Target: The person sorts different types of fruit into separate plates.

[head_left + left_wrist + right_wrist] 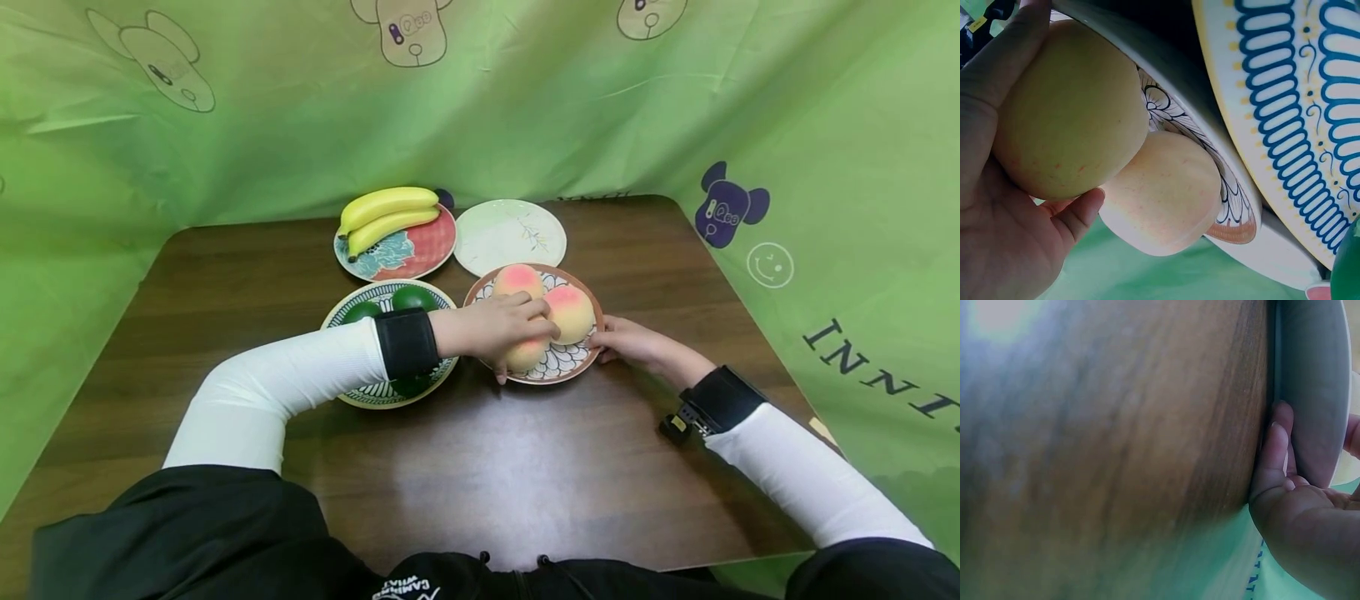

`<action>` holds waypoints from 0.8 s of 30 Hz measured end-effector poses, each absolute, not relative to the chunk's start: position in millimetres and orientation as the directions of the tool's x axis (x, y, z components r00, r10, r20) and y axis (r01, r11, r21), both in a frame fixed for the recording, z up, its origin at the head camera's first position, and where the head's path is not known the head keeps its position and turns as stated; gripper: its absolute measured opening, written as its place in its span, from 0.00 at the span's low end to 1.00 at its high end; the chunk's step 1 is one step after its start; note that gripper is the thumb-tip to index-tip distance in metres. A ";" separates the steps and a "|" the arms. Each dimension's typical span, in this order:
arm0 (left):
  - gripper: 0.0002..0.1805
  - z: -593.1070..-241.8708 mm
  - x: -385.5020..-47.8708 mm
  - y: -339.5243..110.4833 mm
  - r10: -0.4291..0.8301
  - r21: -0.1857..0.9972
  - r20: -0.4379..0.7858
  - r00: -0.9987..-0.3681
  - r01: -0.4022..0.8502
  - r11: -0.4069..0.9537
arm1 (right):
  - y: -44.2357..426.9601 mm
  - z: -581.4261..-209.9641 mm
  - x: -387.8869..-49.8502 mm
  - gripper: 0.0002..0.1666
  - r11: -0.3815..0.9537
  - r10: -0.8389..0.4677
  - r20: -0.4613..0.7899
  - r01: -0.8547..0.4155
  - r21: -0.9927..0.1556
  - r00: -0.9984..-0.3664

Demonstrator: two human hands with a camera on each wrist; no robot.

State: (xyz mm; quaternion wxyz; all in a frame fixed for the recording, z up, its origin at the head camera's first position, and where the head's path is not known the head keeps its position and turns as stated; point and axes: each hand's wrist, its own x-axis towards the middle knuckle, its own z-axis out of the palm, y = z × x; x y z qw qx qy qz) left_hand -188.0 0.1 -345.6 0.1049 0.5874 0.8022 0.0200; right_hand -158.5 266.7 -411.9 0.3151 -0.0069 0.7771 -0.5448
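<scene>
In the head view three peaches lie in a brown-rimmed plate (552,377): one at the back, one on the right (570,314), and a front one (525,357) under the left hand (502,327). The left wrist view shows the left hand (1016,244) with thumb and fingers curled round the nearest peach (1072,112); another peach (1160,194) lies beyond it. The right hand (633,343) pinches the plate's right edge. In the right wrist view the right hand (1300,506) has fingers under the plate's outer wall (1316,381) and its thumb at the rim.
Left of the peaches, partly under the left forearm, stands a blue-patterned plate (375,403) with several green fruits (414,297). Behind are a red and blue plate (431,250) with bananas (393,200) and a pale plate (510,237). Green cloth (525,125) hangs behind the table (487,483).
</scene>
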 end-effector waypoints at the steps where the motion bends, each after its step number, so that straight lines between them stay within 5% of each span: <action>1: 0.51 -345.0 -188.2 0.1 0.946 0.153 -0.152 -0.287 0.939 0.310 | 266.5 -411.7 -158.7 0.23 0.407 -0.354 -0.480 0.330 -0.852 -0.803; 15: 0.53 -337.0 -195.5 2.0 0.912 0.127 -0.248 -0.327 0.922 0.365 | 266.4 -409.3 -167.8 0.24 0.405 -0.354 -0.467 0.318 -0.857 -0.810; 24: 0.50 -332.0 -198.2 3.4 0.888 0.252 -0.346 -0.302 0.882 0.398 | 287.6 -398.4 -174.2 0.35 0.385 -0.512 -0.528 0.369 -0.846 -0.677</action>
